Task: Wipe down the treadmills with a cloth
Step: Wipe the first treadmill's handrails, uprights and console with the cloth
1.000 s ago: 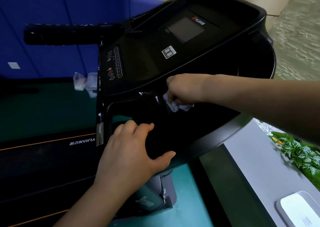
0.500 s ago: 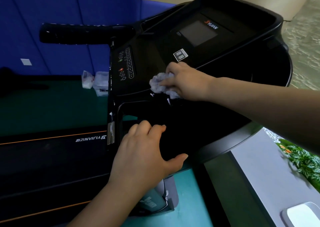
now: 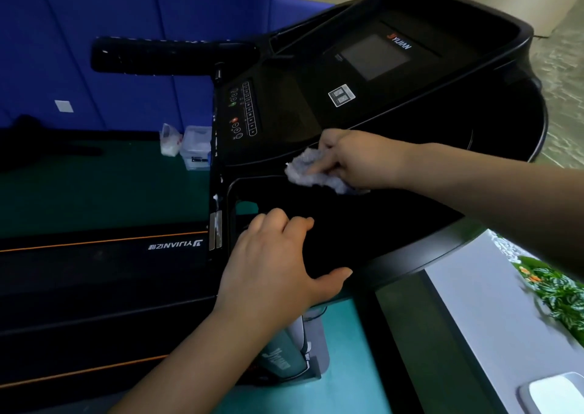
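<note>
Cloth: crumpled pale grey wad (image 3: 311, 173), lying on the lower edge of the treadmill console (image 3: 284, 110), where the sloping face meets the dark lower panel (image 3: 363, 224).
Right hand: mine (image 3: 357, 157), reaching in from the right. My fingers (image 3: 327, 165) are curled over the cloth, grasping it and pressing it against the console edge.
Left hand: mine (image 3: 275, 265), palm down on the near left part of the lower panel. The thumb is spread toward the panel's near rim, the fingers (image 3: 278, 221) are loosely bent, released, gripping nothing.
Gap between hands: apart, with bare black panel between them.
Console face: a dark screen (image 3: 373, 56) toward the far edge with a brand mark beside it. A small grey sticker (image 3: 342, 95) sits below the screen, just above the cloth. A column of buttons (image 3: 248, 110) runs along the left edge.
Handlebar: a black padded bar (image 3: 158, 56) sticking out from the console's far left corner.
Neighbouring treadmill: a black deck (image 3: 94, 265) with orange stripes and a white logo, to the left.
Floor: green (image 3: 94, 186). A clear lidded box (image 3: 196, 148) and a small plastic bag (image 3: 169, 141) sit just beside the console's left edge.
Backdrop: blue wall panels (image 3: 94, 18).
Right side: green leafy plants (image 3: 562, 290), blurred.
</note>
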A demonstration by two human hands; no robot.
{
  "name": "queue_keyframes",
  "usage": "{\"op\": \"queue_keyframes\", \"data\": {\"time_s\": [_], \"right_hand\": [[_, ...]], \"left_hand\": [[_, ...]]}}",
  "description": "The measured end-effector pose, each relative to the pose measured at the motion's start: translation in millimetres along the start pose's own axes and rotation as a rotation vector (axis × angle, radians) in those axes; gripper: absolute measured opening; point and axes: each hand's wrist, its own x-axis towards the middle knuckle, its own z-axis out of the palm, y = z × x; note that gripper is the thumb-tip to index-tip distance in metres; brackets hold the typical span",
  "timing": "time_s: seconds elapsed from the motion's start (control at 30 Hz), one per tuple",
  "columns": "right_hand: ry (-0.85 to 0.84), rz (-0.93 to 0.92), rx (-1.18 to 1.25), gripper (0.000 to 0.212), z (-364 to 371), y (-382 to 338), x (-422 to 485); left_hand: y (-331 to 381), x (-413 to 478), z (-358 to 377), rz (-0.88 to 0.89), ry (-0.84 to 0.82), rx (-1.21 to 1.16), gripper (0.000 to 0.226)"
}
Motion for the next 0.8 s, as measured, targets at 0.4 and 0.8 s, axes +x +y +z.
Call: {"op": "queue_keyframes", "data": {"time_s": [0.4,0.8], "right_hand": [[0.034,0.106,0.171,0.03,-10.1,-8.7,-18.8],[0.068,-0.004,-0.171,0.031,3.9,-13.1,64.7]], "left_hand": [[-42.6,-31.5,-32.0,-0.004,-0.04,0.069,0.09],[-75.1,-42.0,-26.4,-0.052,-0.019,0.134,0.066]]}}
